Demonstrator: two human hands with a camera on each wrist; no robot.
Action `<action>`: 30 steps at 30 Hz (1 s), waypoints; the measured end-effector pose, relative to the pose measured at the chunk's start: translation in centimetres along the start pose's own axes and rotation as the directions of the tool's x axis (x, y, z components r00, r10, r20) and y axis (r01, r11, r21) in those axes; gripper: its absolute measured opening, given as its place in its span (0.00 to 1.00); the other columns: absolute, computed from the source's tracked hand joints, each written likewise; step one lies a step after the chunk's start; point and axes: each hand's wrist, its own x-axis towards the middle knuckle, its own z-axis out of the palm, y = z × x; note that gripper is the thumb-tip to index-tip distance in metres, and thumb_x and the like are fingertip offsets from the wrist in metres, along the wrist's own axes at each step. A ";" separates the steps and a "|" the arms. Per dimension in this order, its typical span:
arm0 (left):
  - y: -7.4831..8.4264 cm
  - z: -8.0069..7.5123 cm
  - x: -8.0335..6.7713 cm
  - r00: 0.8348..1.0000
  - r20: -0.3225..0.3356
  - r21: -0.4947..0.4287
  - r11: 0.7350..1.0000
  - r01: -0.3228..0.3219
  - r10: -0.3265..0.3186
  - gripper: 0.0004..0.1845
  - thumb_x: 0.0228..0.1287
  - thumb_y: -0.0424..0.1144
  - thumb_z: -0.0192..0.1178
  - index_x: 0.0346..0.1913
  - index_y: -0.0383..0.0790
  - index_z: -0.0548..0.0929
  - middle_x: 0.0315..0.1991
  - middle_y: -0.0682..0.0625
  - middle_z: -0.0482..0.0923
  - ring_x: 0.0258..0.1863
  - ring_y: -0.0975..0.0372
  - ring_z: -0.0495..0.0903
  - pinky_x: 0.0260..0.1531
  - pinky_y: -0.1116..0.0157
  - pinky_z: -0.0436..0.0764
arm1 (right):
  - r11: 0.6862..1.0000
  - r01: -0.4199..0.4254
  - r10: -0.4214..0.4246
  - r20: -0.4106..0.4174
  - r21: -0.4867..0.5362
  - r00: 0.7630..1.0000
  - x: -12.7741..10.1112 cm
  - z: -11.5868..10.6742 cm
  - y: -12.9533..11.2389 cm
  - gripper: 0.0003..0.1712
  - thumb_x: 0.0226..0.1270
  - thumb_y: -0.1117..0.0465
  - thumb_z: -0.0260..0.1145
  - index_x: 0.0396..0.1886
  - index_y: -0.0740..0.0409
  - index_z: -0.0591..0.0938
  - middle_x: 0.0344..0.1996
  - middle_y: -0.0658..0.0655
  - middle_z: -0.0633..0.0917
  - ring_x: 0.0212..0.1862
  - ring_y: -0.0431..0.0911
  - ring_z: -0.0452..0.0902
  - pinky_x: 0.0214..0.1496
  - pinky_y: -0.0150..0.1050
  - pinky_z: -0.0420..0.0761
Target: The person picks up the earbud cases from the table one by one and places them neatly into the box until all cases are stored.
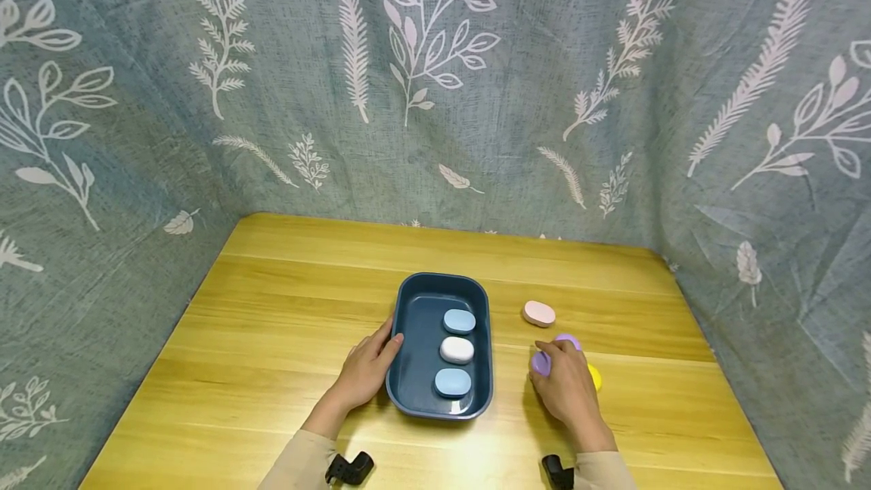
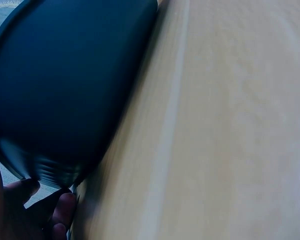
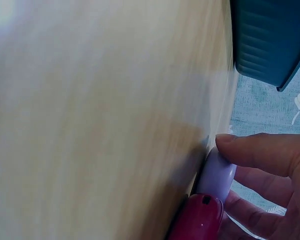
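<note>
A dark blue tray [image 1: 416, 399] lies on the table with two light blue oval pieces [image 1: 459, 321] and a white oval piece [image 1: 457, 350] between them, in a column along its right side. My left hand [image 1: 367, 369] grips the tray's left side, thumb over the rim. To the tray's right, my right hand [image 1: 568, 388] pinches a purple oval piece [image 1: 540, 364], thumb on one side and fingers on the other. In the right wrist view this piece [image 3: 217, 175] looks smooth and rounded, beside a magenta piece [image 3: 197, 220] with a small dark notch; my hand hides the magenta one in the head view.
A pink oval piece [image 1: 539, 314] lies beyond my right hand. Another purple piece [image 1: 568, 339] and a yellow one [image 1: 595, 377] show partly around that hand. Patterned curtains [image 1: 435, 82] enclose the wooden table [image 1: 286, 308] at the back and sides.
</note>
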 end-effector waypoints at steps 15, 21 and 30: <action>-0.1 0.1 0.0 1.000 -0.012 0.007 1.000 -0.003 0.003 0.34 0.81 0.63 0.43 0.82 0.54 0.61 0.75 0.46 0.71 0.72 0.47 0.71 0.70 0.37 0.62 | 0.999 -0.044 0.043 0.046 0.011 0.998 0.2 -0.3 -0.2 0.31 0.60 0.60 0.77 0.62 0.71 0.82 0.55 0.72 0.82 0.56 0.62 0.79 0.57 0.61 0.80; -0.1 0.1 -0.1 1.000 -0.014 0.019 1.000 0.001 0.000 0.34 0.81 0.63 0.42 0.82 0.54 0.61 0.76 0.46 0.71 0.73 0.46 0.70 0.70 0.36 0.62 | 0.999 -0.031 0.030 0.055 0.020 0.998 0.2 -0.2 -0.3 0.30 0.61 0.59 0.77 0.61 0.71 0.83 0.54 0.71 0.83 0.56 0.62 0.80 0.57 0.61 0.80; 0.1 0.0 -0.1 1.000 -0.003 -0.004 1.000 0.001 -0.001 0.34 0.81 0.64 0.42 0.82 0.55 0.60 0.76 0.46 0.70 0.73 0.48 0.70 0.72 0.37 0.61 | 0.999 -0.008 0.007 0.020 0.044 1.000 0.2 -0.2 -0.7 0.30 0.63 0.58 0.77 0.62 0.69 0.83 0.53 0.68 0.84 0.54 0.59 0.81 0.56 0.58 0.81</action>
